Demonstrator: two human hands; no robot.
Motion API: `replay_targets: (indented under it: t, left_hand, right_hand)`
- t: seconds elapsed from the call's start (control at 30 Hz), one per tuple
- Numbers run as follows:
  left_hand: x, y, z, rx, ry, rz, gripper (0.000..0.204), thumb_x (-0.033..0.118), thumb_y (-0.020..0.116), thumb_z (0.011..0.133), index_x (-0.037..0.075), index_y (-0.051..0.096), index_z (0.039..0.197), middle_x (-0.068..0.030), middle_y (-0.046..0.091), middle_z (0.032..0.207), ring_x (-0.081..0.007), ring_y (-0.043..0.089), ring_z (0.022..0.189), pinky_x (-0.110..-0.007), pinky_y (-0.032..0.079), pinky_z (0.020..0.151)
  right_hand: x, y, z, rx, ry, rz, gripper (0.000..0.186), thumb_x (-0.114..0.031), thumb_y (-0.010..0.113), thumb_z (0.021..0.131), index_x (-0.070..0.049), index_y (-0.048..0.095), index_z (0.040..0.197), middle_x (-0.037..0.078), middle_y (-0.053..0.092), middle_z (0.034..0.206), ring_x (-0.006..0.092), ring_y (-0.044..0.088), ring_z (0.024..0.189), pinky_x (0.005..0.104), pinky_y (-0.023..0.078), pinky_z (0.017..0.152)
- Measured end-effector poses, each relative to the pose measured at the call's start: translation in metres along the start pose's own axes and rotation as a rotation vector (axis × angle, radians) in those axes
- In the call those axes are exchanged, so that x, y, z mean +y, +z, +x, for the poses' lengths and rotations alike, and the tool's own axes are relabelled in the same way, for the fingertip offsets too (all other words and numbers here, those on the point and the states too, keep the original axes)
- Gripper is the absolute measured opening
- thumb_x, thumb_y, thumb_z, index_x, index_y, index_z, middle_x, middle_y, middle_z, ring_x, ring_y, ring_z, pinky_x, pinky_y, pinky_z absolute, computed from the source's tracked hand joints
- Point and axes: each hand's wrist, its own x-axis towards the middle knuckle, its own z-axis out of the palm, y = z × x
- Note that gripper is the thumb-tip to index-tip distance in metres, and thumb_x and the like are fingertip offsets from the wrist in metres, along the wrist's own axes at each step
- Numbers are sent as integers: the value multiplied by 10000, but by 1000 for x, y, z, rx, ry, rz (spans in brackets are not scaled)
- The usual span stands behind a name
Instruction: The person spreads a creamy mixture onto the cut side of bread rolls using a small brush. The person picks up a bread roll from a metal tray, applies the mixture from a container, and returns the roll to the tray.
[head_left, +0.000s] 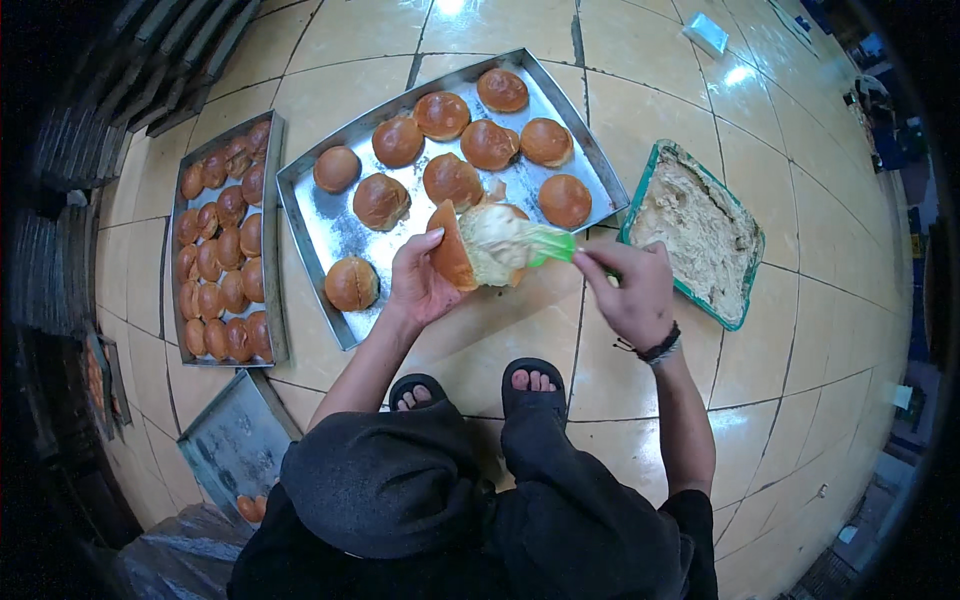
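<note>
In my left hand [420, 285] lies a split bun [454, 255], its cut side opened toward the right. My right hand [628, 290] pinches a bright green spreader [553, 245], whose far end is covered in pale cream [500, 236] and rests against the bun's cut face. Just beyond both hands, a metal tray [318, 262] carries several glossy brown buns [398, 141]. To the right of my right hand is a green-rimmed tub [742, 318] filled with beige cream [690, 225], dug out unevenly.
A second tray [277, 190] packed with buns stands at the left. Nearer me on that side, another tray [235, 420] holds a few buns at its corner. Dark stacked trays [170, 60] rise at the far left. A small pale blue packet [706, 35] lies on the tiled floor [640, 110].
</note>
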Motion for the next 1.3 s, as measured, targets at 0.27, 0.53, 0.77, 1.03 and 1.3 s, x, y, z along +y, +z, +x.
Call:
replay_targets:
  t: [0.27,0.53,0.77,1.03,1.3]
  left_hand:
    - [-16,7,1,228,95,420,494,204,684,883,-21,474,1269,-129,592,1202,-233,629,1059,-394,550,897]
    - [-11,-7,-3,506,330,481,450,185,758,828,-34,558,1167,-104,654,1064,-196,667,953,-342,567,841]
    - [105,-107,-25,639,632,336,665,419,719,833,31,473,1314,-92,592,1219,-223,596,1105,-385,471,979]
    - [166,-217,-73,862,-280,2018,831,595,659,758,-155,579,1106,-283,646,1080,-349,641,1031,-406,505,876]
    - [87,-150,-77,643,187,1588,861,250,939,509,-24,491,1191,-185,641,1028,-251,663,889,-389,582,755]
  right_hand:
    - [-39,18,3,-34,-135,-395,144,-253,653,840,-135,733,825,80,631,626,259,577,563,385,355,630]
    - [-47,18,0,0,-44,-210,173,-254,635,837,-112,721,785,115,644,640,306,605,579,419,410,615]
    - [-30,9,-8,49,56,-112,168,-239,685,833,-85,750,846,139,681,728,314,619,586,400,438,612]
    - [7,10,-19,72,228,-37,256,-304,687,846,-62,741,910,177,685,791,322,672,703,373,494,623]
    - [163,-54,0,115,533,-780,343,-426,587,872,-138,736,984,142,703,883,342,671,843,452,504,745]
